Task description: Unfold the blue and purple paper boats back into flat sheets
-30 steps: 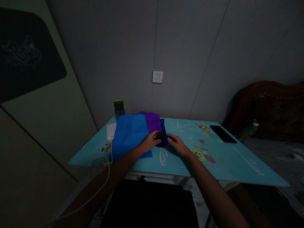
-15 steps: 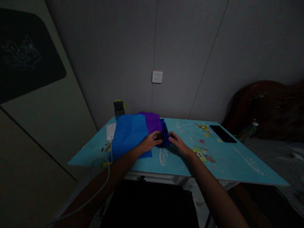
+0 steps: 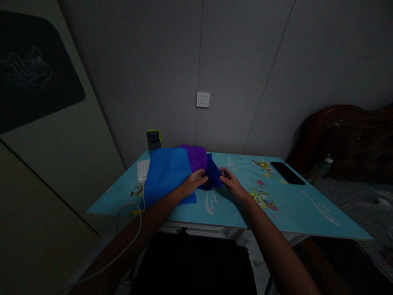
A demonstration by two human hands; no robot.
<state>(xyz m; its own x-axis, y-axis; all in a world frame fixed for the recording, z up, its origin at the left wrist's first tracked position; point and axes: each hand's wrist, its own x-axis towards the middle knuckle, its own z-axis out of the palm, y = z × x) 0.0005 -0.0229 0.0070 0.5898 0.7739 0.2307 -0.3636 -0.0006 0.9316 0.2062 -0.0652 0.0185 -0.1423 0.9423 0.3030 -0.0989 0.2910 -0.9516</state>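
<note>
A dark blue folded sheet [image 3: 212, 173], paper or cloth, I cannot tell which, stands up from the table with several layers fanned apart. My left hand [image 3: 195, 181] has its thumb and fingers closed on the left side of it. At the right edge, my right hand [image 3: 230, 181] pinches the layers between thumb and fingers. To the left lies a large bright blue sheet [image 3: 167, 174], under my left forearm. A purple sheet [image 3: 197, 157] shows behind it, partly covered.
The light blue table [image 3: 288, 213] has cartoon prints. A dark bottle [image 3: 154, 140] and a white power strip [image 3: 143, 170] with a cable are on the left. A black phone [image 3: 287, 173] lies at the right. Behind is a wall with a socket [image 3: 203, 99].
The dark blue folded sheet has spread wider and leans more to the right. My left hand has shifted slightly left, and my right hand stays at its right edge.
</note>
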